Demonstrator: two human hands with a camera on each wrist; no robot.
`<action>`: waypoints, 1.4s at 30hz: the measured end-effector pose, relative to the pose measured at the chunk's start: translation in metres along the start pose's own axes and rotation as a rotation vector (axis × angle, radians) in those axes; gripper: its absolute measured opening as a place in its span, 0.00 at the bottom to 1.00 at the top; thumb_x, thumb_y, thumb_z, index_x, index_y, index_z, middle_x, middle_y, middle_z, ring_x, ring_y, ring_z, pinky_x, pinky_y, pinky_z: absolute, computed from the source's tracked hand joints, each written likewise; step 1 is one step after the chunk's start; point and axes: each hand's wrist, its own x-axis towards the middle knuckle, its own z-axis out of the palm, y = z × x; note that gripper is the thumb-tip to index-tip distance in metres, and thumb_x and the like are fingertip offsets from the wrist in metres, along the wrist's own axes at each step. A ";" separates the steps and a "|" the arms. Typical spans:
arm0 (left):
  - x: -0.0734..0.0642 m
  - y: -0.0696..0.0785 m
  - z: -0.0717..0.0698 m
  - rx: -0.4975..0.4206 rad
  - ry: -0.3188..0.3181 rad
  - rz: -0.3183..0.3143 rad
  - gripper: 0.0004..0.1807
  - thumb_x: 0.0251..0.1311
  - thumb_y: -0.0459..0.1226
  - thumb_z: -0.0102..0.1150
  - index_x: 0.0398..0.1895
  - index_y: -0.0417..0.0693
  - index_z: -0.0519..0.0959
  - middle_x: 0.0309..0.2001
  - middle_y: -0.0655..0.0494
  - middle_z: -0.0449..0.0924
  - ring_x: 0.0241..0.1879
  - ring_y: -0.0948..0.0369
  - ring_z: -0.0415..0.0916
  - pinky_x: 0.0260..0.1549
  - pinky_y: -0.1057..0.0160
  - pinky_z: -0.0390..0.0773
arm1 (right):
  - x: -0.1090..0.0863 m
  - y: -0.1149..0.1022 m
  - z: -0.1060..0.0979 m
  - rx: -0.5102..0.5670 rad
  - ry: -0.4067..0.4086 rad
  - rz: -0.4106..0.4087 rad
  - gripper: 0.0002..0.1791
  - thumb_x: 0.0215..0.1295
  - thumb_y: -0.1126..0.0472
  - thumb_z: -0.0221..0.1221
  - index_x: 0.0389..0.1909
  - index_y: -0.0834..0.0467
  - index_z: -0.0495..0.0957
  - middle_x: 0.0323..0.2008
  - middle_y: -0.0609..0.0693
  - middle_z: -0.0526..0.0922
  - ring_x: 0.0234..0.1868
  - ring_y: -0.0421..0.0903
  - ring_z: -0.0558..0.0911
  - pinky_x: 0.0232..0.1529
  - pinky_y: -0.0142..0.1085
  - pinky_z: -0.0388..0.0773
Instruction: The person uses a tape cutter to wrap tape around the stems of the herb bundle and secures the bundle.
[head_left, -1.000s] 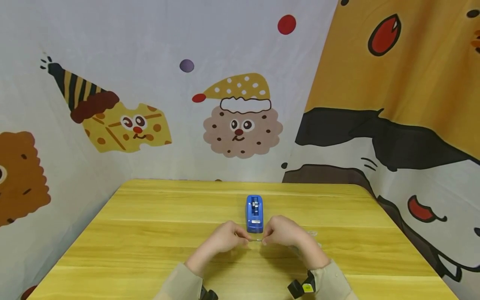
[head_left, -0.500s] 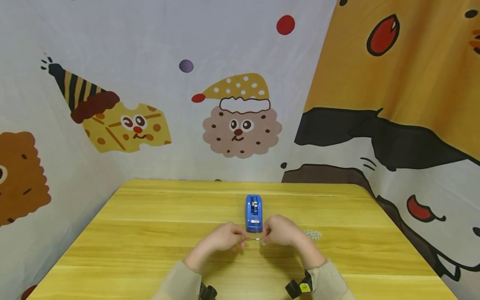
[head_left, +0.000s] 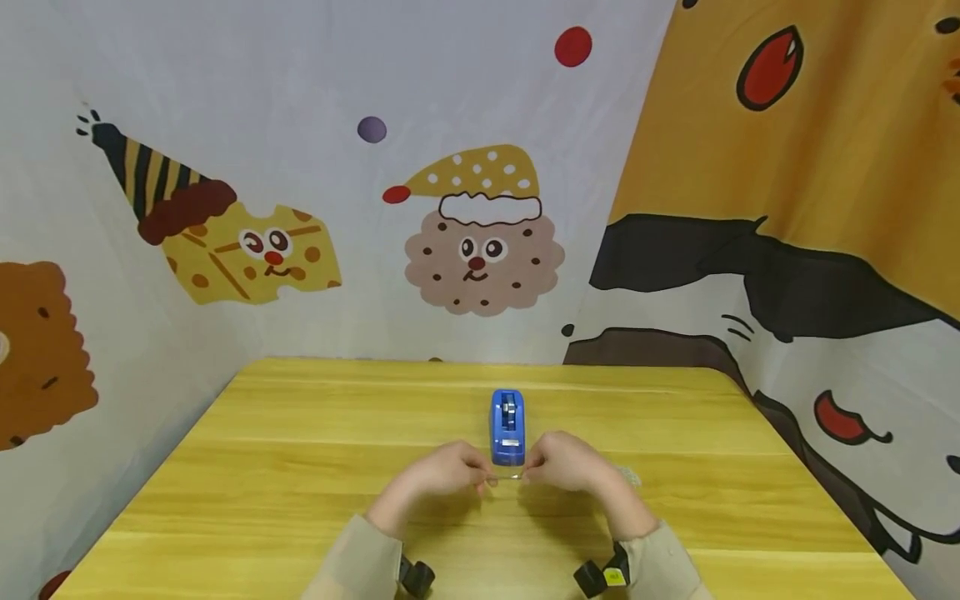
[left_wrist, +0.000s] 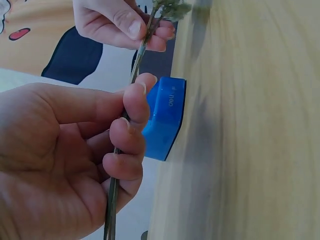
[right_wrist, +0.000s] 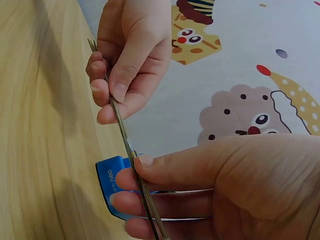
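Both hands hold one thin bundle of dried flower stems (right_wrist: 121, 122) above the table. My left hand (head_left: 447, 468) grips the lower stems between thumb and curled fingers. Closer to the flower heads, my right hand (head_left: 564, 461) pinches the same bundle. Small greenish heads (left_wrist: 175, 10) stick out past the right hand in the left wrist view; in the head view they show partly behind the right forearm. A shiny patch, perhaps clear tape, lies on the stems between the hands. Just beyond the hands stands a blue tape dispenser (head_left: 507, 427), which neither hand grips.
The wooden table (head_left: 337, 417) runs up to a patterned cloth backdrop (head_left: 300, 83) at the back and sides. A black wrist camera (head_left: 417, 577) sits under the left sleeve and another wrist camera (head_left: 590, 578) under the right.
Both hands stay nearly in place with the stems between them. The flower heads by the right forearm came into fuller view half a second ago and are now partly hidden, as if the bundle turned.
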 end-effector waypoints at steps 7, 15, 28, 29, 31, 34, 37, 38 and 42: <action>0.003 -0.002 0.000 0.009 0.042 -0.006 0.08 0.63 0.28 0.54 0.36 0.40 0.85 0.28 0.52 0.83 0.30 0.58 0.75 0.31 0.64 0.74 | 0.002 0.001 0.000 0.008 0.019 0.023 0.07 0.54 0.66 0.67 0.20 0.55 0.84 0.19 0.40 0.79 0.20 0.39 0.70 0.22 0.34 0.69; 0.006 -0.006 0.003 -0.021 0.090 -0.027 0.08 0.59 0.27 0.57 0.36 0.41 0.85 0.30 0.51 0.84 0.27 0.62 0.73 0.25 0.66 0.71 | 0.004 0.001 0.003 0.024 0.047 0.028 0.09 0.52 0.67 0.69 0.18 0.54 0.82 0.18 0.40 0.78 0.20 0.39 0.71 0.22 0.35 0.70; 0.007 -0.005 0.008 -0.030 0.168 -0.062 0.09 0.56 0.27 0.60 0.35 0.46 0.85 0.37 0.55 0.83 0.28 0.61 0.74 0.25 0.63 0.74 | 0.006 0.003 0.003 0.002 0.059 0.022 0.11 0.49 0.69 0.69 0.18 0.54 0.78 0.18 0.41 0.76 0.21 0.40 0.72 0.23 0.36 0.70; 0.007 -0.005 0.008 -0.029 0.174 -0.061 0.09 0.55 0.26 0.60 0.35 0.46 0.85 0.36 0.55 0.83 0.27 0.61 0.73 0.24 0.63 0.74 | 0.006 0.003 0.004 0.003 0.060 0.022 0.11 0.49 0.69 0.69 0.18 0.54 0.77 0.18 0.42 0.76 0.21 0.41 0.72 0.24 0.36 0.71; 0.007 -0.004 0.009 -0.028 0.184 -0.061 0.11 0.53 0.25 0.59 0.35 0.46 0.85 0.33 0.56 0.82 0.25 0.61 0.72 0.21 0.64 0.72 | 0.007 0.004 0.004 0.004 0.065 0.020 0.12 0.48 0.69 0.69 0.18 0.54 0.77 0.18 0.42 0.75 0.21 0.41 0.72 0.24 0.36 0.71; 0.007 -0.004 0.010 -0.021 0.192 -0.061 0.11 0.52 0.24 0.59 0.35 0.46 0.85 0.30 0.58 0.79 0.23 0.62 0.70 0.20 0.65 0.71 | 0.007 0.004 0.005 0.002 0.073 0.014 0.12 0.48 0.70 0.69 0.18 0.54 0.76 0.19 0.42 0.75 0.22 0.41 0.72 0.25 0.37 0.71; 0.008 -0.005 0.010 -0.017 0.193 -0.052 0.10 0.53 0.25 0.60 0.35 0.46 0.85 0.29 0.59 0.78 0.22 0.63 0.70 0.21 0.65 0.71 | 0.007 0.005 0.007 0.004 0.079 0.017 0.12 0.47 0.70 0.69 0.19 0.54 0.76 0.19 0.42 0.75 0.22 0.41 0.72 0.26 0.37 0.71; 0.008 -0.006 0.011 -0.015 0.192 -0.048 0.10 0.53 0.26 0.60 0.35 0.46 0.85 0.29 0.59 0.79 0.23 0.63 0.70 0.22 0.64 0.71 | 0.007 0.005 0.008 0.006 0.082 0.019 0.12 0.47 0.70 0.69 0.19 0.54 0.75 0.18 0.42 0.75 0.22 0.41 0.72 0.26 0.38 0.72; 0.006 -0.008 0.010 -0.013 0.179 -0.036 0.06 0.57 0.29 0.60 0.36 0.42 0.85 0.30 0.57 0.81 0.22 0.63 0.70 0.24 0.64 0.72 | 0.008 0.007 0.010 0.020 0.083 0.017 0.12 0.46 0.70 0.68 0.19 0.54 0.75 0.18 0.42 0.75 0.22 0.42 0.72 0.27 0.38 0.72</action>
